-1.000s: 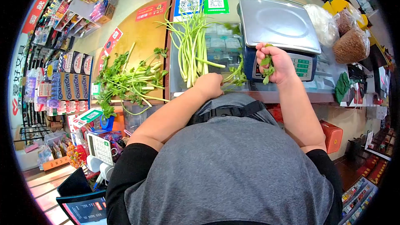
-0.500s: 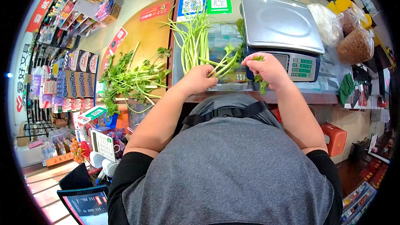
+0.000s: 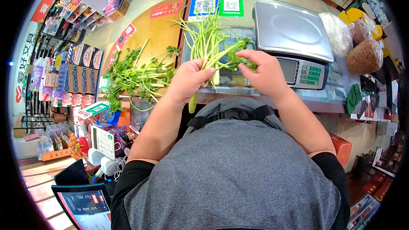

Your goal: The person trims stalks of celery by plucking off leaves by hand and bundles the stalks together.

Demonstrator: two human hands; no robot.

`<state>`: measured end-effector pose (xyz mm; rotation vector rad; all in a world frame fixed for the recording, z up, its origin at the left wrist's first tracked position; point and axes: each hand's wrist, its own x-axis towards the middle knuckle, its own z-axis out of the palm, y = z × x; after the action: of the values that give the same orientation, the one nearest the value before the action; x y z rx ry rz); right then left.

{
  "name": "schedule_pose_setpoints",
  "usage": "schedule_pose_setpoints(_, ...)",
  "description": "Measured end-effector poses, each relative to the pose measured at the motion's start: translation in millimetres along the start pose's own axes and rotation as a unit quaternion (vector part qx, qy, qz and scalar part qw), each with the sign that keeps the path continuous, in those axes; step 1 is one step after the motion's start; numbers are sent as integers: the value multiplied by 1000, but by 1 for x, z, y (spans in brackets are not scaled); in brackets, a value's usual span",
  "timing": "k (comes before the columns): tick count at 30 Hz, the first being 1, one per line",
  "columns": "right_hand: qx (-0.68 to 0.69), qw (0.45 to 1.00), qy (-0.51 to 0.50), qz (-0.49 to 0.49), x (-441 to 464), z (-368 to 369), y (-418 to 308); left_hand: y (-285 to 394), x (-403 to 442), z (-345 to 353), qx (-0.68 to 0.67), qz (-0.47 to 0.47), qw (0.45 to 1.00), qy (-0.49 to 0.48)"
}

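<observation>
In this shop, a glass-topped counter [image 3: 313,96] meets a wooden section [image 3: 159,34] under leafy sprigs [image 3: 142,76]. The celery stalk [image 3: 221,55] overhangs the near edge [image 3: 306,106], pinched in the left hand [image 3: 190,79]. The right hand's [image 3: 265,73] fingers part at its leaves; I can't tell if they grip. A digital scale [image 3: 294,32] bounds the glass on the right.

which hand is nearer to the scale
Right: the right hand is by the near left corner of the scale; the left hand is farther left, holding a green stalk.
</observation>
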<state>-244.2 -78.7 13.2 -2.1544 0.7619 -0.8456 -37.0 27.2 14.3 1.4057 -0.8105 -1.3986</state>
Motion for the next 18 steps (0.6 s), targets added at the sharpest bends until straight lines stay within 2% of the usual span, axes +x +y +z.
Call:
schedule_pose_setpoints(2, -117, 990, -15, -79, 1, 4, -5, 3, -1, 4, 4, -8, 1000, -2)
schedule_pose_setpoints(6, -164, 983, -37, -71, 0, 6, -6, 2, -2, 5, 7, -11, 1000, -5)
schedule_pose_setpoints(14, -136, 985, -71, -83, 0, 6, -4, 2, -7, 3, 33, 17, 999, 0)
schedule_pose_setpoints(18, -154, 980, -107, -73, 2, 7, -6, -8, -4, -4, 161, 36, 986, 16)
